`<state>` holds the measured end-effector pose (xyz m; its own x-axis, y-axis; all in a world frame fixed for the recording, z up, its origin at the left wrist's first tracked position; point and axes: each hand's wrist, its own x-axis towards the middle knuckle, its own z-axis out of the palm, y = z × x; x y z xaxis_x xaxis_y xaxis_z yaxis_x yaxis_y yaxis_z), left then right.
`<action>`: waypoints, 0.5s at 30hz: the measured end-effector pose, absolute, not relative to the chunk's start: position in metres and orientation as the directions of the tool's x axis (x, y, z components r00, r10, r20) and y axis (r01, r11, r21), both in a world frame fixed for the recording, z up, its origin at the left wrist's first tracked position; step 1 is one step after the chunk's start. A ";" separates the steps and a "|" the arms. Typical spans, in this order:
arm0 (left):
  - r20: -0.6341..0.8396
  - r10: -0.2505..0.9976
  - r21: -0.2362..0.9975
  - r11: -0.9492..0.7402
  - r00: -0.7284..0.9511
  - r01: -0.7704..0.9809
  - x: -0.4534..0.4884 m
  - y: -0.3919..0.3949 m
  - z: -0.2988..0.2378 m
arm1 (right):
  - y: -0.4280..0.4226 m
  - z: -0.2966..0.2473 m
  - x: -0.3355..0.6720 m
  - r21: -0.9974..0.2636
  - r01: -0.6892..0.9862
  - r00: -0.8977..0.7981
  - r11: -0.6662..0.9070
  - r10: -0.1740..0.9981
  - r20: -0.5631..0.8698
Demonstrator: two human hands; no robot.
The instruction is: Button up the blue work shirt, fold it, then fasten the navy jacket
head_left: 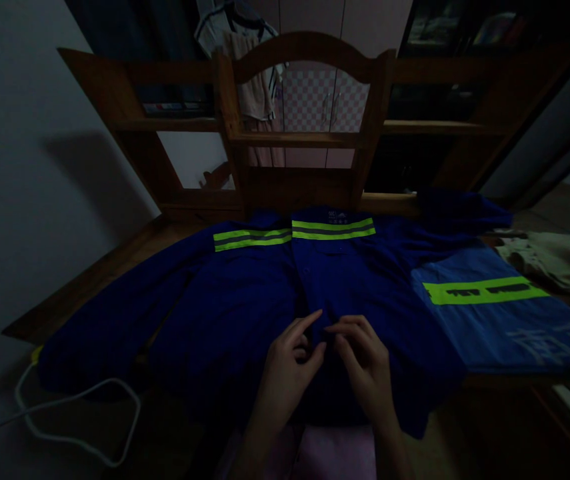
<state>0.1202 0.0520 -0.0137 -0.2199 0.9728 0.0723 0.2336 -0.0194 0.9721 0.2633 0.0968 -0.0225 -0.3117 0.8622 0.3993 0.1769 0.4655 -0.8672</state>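
A dark blue work jacket (245,300) with yellow-green reflective stripes is spread front side up, its sleeves reaching out to both sides. Low on its front opening are both my hands, close together. My left hand (292,363) has its index finger stretched out and its thumb apart from it, with a gap between them over the cloth. The fingers and thumb of my right hand (362,353) come together at the front edge of the jacket, seemingly pinching it. Dim light hides any button there.
To the right lies a folded lighter blue garment (489,333) with a yellow-green band, and beyond it some beige cloth (559,257). A wooden shelf frame (297,139) rises behind the jacket. A white cable (82,440) loops at the lower left.
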 end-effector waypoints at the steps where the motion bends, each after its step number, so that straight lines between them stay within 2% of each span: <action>1: 0.064 0.974 0.977 -0.016 -0.217 0.213 0.120 0.052 -0.013 | 0.097 -0.022 0.262 -0.847 0.200 -0.323 0.492 0.850 0.417; 8: 0.080 0.964 0.983 -0.035 -0.254 0.179 0.123 0.052 -0.011 | 0.097 -0.027 0.257 -0.780 0.217 -0.368 0.588 0.789 0.492; 15: 0.120 0.960 0.968 -0.057 -0.251 0.245 0.127 0.054 -0.012 | 0.099 -0.028 0.259 -0.792 0.200 -0.426 0.577 0.779 0.460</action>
